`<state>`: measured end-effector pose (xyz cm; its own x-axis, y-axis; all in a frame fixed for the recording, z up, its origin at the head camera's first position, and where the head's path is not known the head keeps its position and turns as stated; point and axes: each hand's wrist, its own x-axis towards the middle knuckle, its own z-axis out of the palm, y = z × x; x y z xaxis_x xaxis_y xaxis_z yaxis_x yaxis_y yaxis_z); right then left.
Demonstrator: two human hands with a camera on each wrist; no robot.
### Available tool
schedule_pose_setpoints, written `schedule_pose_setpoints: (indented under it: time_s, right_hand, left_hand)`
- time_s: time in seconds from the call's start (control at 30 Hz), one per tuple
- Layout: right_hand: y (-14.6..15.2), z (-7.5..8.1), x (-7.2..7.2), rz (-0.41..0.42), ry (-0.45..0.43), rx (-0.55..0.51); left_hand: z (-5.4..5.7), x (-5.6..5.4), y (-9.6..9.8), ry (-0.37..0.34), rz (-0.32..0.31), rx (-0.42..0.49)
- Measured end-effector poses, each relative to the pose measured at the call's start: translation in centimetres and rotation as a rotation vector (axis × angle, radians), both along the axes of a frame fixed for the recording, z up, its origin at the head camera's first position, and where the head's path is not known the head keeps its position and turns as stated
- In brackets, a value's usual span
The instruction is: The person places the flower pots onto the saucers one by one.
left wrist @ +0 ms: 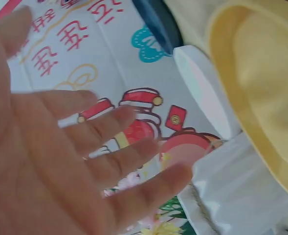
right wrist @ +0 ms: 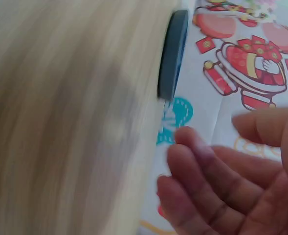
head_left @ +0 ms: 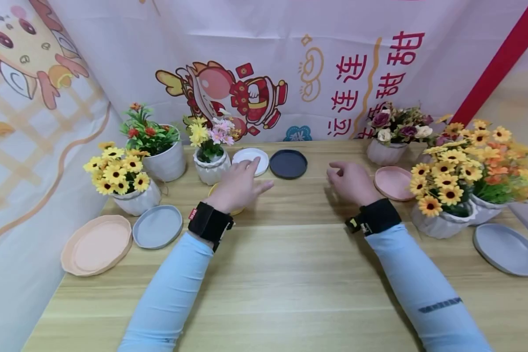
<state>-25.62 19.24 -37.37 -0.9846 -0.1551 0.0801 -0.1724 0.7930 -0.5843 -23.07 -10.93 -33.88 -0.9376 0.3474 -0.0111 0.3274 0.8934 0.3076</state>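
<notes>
My left hand [head_left: 238, 187] hovers over a yellow saucer [left wrist: 266, 73], mostly hidden beneath it in the head view. Its fingers are spread and hold nothing. A white saucer [head_left: 245, 155] lies just beyond its fingertips, beside a dark saucer [head_left: 288, 164]. My right hand [head_left: 353, 182] is over the table, loosely curled with nothing in it. To its right is a pink saucer [head_left: 393, 184]. Past the left hand, a ribbed white pot [head_left: 213, 168] carries yellow and pink flowers [head_left: 212, 134].
At the left, a peach saucer [head_left: 98, 244] and a grey saucer [head_left: 157, 227] lie near two flowerpots [head_left: 136, 198]. Several potted flowers [head_left: 449, 181] stand at the right, with a blue-grey saucer [head_left: 508, 249] before them. A printed cloth [head_left: 255, 39] hangs behind the wooden table [head_left: 281, 288].
</notes>
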Motion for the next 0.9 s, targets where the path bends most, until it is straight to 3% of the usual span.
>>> schedule_pose_setpoints:
  time_s: [0.1, 0.23, 0.47, 0.63, 0.9]
  right_hand:
    - [-0.7, -0.1, -1.2, -0.065, -0.003, -0.098]
    - [-2.3, -0.5, -3.7, -0.135, -0.098, -0.172]
    - [-4.6, -1.5, -7.6, -0.174, -0.276, -0.124]
    - [-4.9, -2.0, -8.7, -0.193, -0.332, -0.118]
    - [-4.2, -2.3, -9.2, -0.165, -0.316, -0.144]
  left_hand:
    - [0.7, 0.1, 0.0, 0.044, 0.065, 0.091]
    - [1.3, 0.4, -0.1, 0.097, 0.141, 0.17]
    - [1.4, 0.7, 0.0, 0.106, 0.174, 0.201]
    - [1.2, 0.7, 0.4, 0.102, 0.159, 0.206]
    - [1.0, 0.7, 0.4, 0.069, 0.169, 0.204]
